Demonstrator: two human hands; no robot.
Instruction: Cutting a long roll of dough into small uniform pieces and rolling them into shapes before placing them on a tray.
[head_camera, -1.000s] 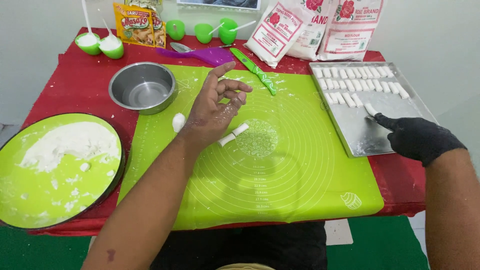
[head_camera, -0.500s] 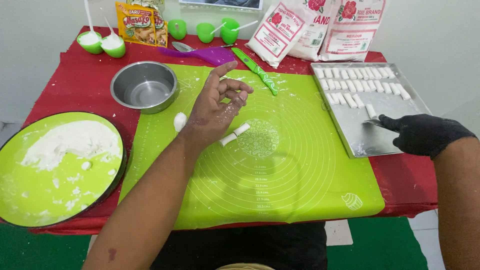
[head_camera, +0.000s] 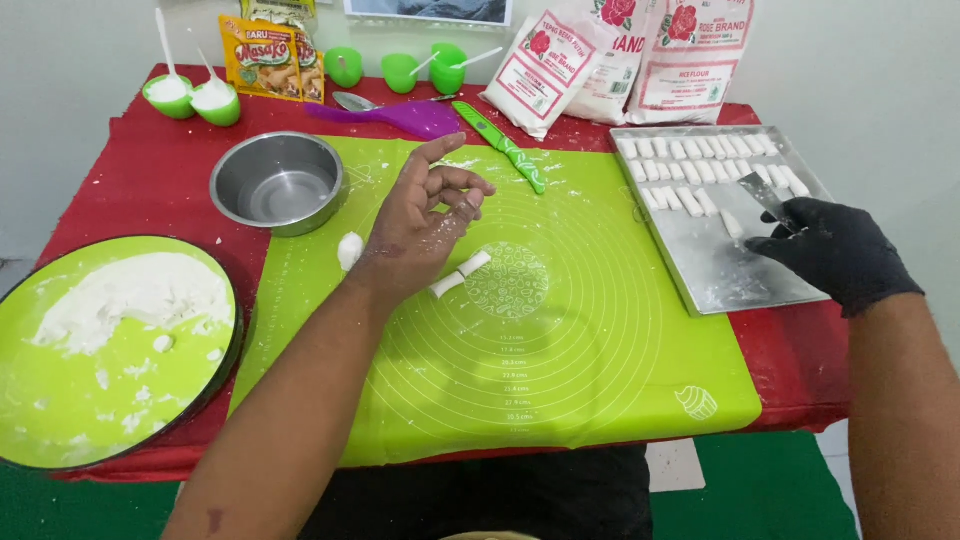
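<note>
Bare left hand (head_camera: 425, 225) hovers, fingers loosely spread, over dough stick (head_camera: 460, 274). Gloved right hand (head_camera: 835, 250) pinches scraper (head_camera: 768, 197) at three o'clock; the scraper could nudge the tray (head_camera: 740, 280) pieces.

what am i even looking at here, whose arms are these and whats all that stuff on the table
These are one person's two arms, filmed by a camera worn on their head and looking down. The bare left hand hovers over a green rolling mat, its fingers loosely curled and dusted with flour, just above a small white dough stick. The right hand, in a black glove, rests on a metal tray lined with rows of similar dough sticks and seems to pinch a flat metal scraper. Also on the red table: a steel bowl, a round green tray of flour, a green knife, a purple spatula, small green cups and flour bags.
</note>
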